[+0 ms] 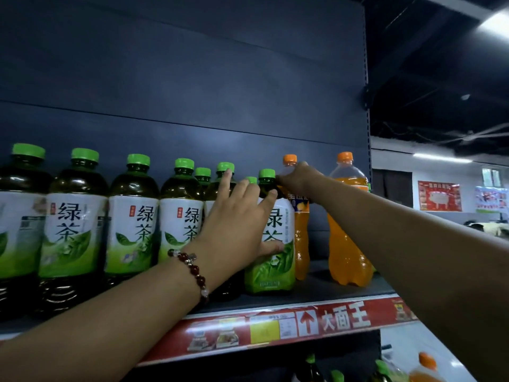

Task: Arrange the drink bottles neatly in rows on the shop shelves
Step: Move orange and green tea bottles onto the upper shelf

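Observation:
Several green tea bottles with green caps stand in a row on the top shelf (344, 292). My left hand (237, 227), with a bead bracelet on its wrist, lies against the front of the rightmost green tea bottle (271, 268), fingers spread and thumb on the label. My right hand (298, 179) grips the neck of an orange soda bottle (301, 244) just right of that tea bottle. A second orange soda bottle (347, 244) stands apart at the shelf's right end.
A dark back panel (179, 92) rises behind the bottles. A red price strip (303, 325) runs along the shelf's front edge. More bottle tops (425, 362) show on the shelf below at lower right. The shelf floor between the two soda bottles is bare.

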